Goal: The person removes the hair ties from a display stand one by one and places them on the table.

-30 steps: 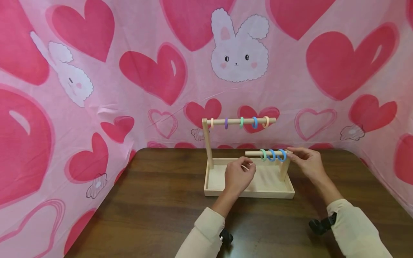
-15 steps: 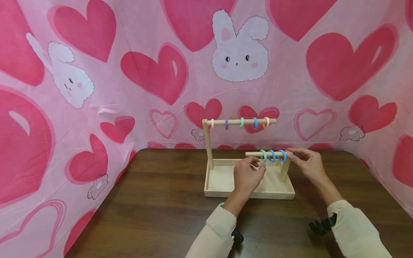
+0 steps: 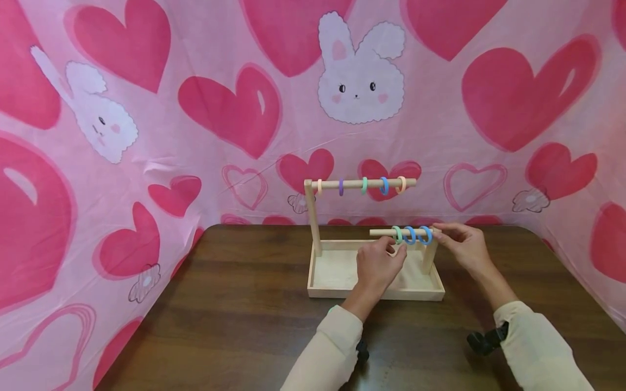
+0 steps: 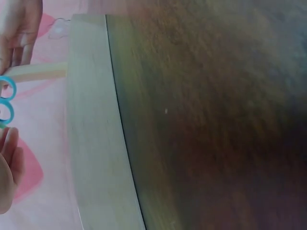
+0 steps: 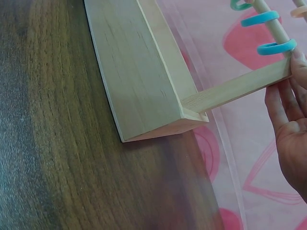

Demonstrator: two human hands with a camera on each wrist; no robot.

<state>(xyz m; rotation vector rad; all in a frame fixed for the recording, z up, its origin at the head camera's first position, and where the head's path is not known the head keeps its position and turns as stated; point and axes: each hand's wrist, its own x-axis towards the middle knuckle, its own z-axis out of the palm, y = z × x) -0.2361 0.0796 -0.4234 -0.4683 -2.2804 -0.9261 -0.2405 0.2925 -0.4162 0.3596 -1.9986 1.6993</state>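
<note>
A wooden ring rack stands on the table, with a tray base [image 3: 376, 294], a tall post and a shorter one. My left hand [image 3: 379, 266] pinches the green ring [image 3: 395, 231] low on its edge, on the short rod [image 3: 379, 232]. Two blue rings [image 3: 424, 235] hang to its right; they also show as a blue ring [image 5: 276, 49] in the right wrist view. My right hand [image 3: 464, 244] holds the top of the short post [image 5: 244, 88], thumb over the rod's end and fingers beneath. Part of my left hand [image 4: 8, 163] is cut off in the left wrist view.
Behind, the long rod [image 3: 352, 184] carries several rings in peach, purple, green and blue, its right end unsupported. The tall post [image 3: 313, 220] rises at the tray's left. A brown wooden table [image 3: 235, 304] lies below, against a pink heart-patterned cloth [image 3: 288, 130].
My left hand has moved right and slightly toward the short rod, from beside its free end to the green ring. My right hand stays at the short post, and the rings keep their places.
</note>
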